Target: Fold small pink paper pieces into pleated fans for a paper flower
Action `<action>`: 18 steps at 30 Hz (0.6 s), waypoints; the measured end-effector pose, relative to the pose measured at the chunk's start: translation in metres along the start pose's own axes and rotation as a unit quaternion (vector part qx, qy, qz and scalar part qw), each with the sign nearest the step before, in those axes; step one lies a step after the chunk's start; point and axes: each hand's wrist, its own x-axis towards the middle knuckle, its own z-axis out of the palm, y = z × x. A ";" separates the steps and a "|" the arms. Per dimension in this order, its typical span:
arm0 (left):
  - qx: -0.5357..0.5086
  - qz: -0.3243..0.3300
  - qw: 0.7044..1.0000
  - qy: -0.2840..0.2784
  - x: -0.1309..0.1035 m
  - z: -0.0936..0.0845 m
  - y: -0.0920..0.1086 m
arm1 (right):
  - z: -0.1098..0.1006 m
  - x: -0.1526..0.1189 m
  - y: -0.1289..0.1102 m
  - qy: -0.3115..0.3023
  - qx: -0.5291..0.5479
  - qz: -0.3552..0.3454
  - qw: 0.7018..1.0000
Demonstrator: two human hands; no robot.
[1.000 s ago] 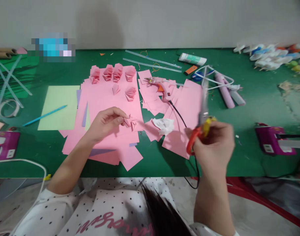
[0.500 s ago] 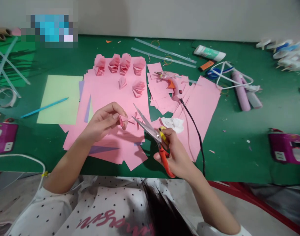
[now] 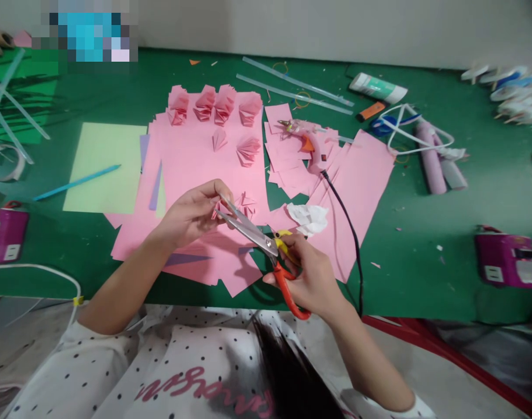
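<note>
Scissors (image 3: 251, 231) at the pink fold (image 3: 215, 209)

The left hand (image 3: 198, 210) pinches the fold in its fingertips, well above the near part of the pink sheets (image 3: 196, 157). The right hand (image 3: 307, 270) is clamped on the scissors, thumb by the red handle and the other fingers about the yellow one. The hands are apart, joined only by the scissors: the blades stand spread and reach across to the left fingertips, their tips at the fold. Whether they bite into it, I cannot tell.

Just right of the left fingertips, past the blades, lie pink scraps (image 3: 247, 205). Beyond the left hand, six pleated fans (image 3: 248, 152) sit on the sheets, four in a far row and two nearer. To its left, a blue pen (image 3: 80, 181) lies across a pale green sheet (image 3: 109, 148).

Just beyond the right hand is a crumpled tissue (image 3: 308, 219); farther out, a glue gun (image 3: 317, 157) rests on pink paper. Its black cord (image 3: 347, 212) runs down past the right side of that hand.
</note>
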 end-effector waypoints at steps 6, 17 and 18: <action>-0.048 -0.005 0.998 0.038 0.001 0.001 -0.003 | 0.001 0.000 0.000 0.007 -0.011 0.010 1.000; -0.058 0.000 0.998 0.033 0.003 0.000 -0.004 | 0.006 0.000 -0.001 0.010 0.001 0.025 1.000; -0.067 0.001 0.997 0.034 0.003 0.001 -0.004 | 0.007 0.000 0.000 0.014 -0.001 0.020 1.000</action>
